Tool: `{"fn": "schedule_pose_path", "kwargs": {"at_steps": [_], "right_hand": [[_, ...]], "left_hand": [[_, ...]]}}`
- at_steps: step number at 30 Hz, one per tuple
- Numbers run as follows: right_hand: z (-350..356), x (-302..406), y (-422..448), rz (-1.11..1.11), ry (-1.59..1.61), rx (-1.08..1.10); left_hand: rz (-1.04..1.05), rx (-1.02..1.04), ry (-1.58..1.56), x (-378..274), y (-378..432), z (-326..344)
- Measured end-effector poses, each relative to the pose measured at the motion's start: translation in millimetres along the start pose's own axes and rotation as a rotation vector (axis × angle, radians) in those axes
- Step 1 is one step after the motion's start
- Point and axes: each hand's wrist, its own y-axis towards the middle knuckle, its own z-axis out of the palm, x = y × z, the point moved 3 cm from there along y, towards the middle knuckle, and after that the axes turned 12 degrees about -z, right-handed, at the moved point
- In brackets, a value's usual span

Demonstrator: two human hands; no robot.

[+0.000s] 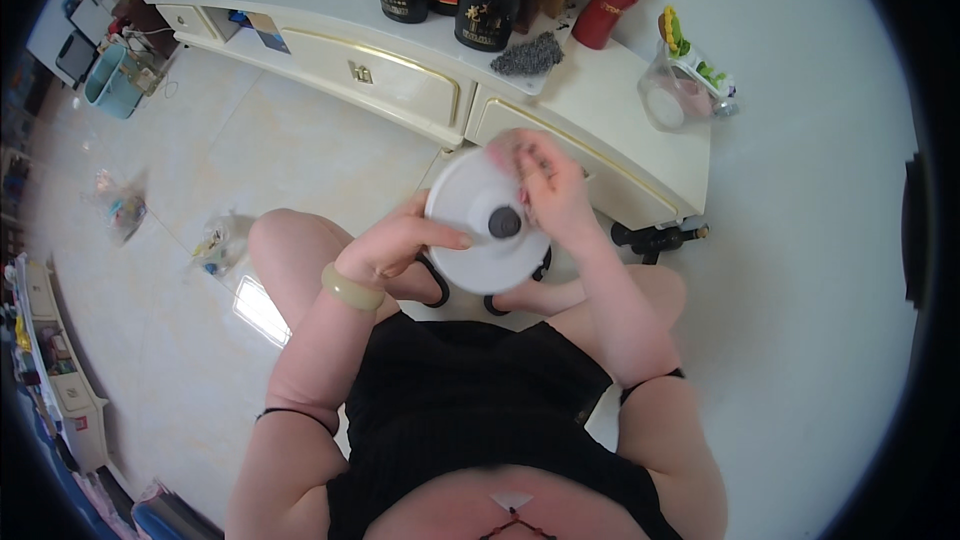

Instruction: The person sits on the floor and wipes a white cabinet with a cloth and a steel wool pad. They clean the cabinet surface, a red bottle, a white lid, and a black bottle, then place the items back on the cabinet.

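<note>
A round white lid (469, 172) with a dark knob (505, 223) is held tilted in front of me, above my feet. My left hand (405, 236) grips its left rim, the thumb lying on the upper face. Over the upper right part of the lid is my right hand (551, 184), with bent fingers blurred by motion. Something pink shows around those fingertips; whether it is a cloth or just the fingers is unclear. The fingers of my left hand under the lid are hidden.
A cream cabinet (367, 79) stands ahead, bearing dark bottles (487, 4), a red bottle (606, 4), a grey scouring pad (529, 56) and a clear bag (667, 101). A dark bottle (660, 238) is low at right. Plastic bags (217, 240) lie on the left floor.
</note>
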Motion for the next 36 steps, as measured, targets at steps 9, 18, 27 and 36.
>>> {"fn": "schedule_pose_path", "kwargs": {"at_steps": [9,18,27,36], "right_hand": [[36,-59,-47,0.179,0.312,-0.613],[70,-65,-100,0.21,0.744,-0.701],[51,-62,-97,-0.164,0.349,-0.511],[-4,5,-55,-0.45,-0.027,0.005]], "left_hand": [[0.466,-0.277,-0.507,77,28,12],[0.54,-0.433,-0.325,97,31,3],[0.447,-0.298,0.004,93,10,16],[0.305,-0.214,0.286,64,-12,32]]}}
